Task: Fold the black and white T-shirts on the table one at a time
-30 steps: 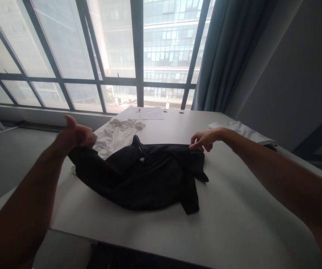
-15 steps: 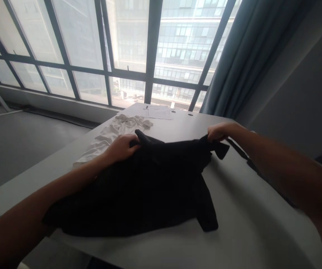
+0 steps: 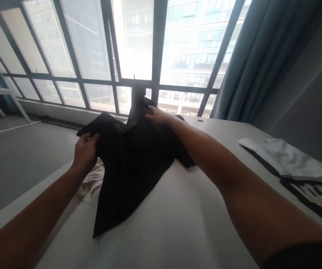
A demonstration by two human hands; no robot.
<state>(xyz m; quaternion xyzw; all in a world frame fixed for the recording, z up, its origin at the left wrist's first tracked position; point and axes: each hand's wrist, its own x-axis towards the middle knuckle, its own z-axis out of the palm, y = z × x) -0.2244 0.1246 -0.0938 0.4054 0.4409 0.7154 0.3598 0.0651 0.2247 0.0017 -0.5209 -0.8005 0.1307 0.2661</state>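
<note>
Black garment (image 3: 133, 149) is held over the tabletop (image 3: 225, 132), pinched by fingers of the left hand (image 3: 85, 151); whether it is gripped by the right hand (image 3: 160, 116) cannot be told. Likely light, limp; best grasped by opposite edges.

The head camera is looking forward and down from close above the worktop (image 3: 161, 228), facing the tall windows (image 3: 89, 41) beyond its far edge.

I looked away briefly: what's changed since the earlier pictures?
The black garment has been lifted higher above the table. The left hand now pinches its left side; the right hand has moved inward from its right end. The pale cloth still lies on the left.
</note>
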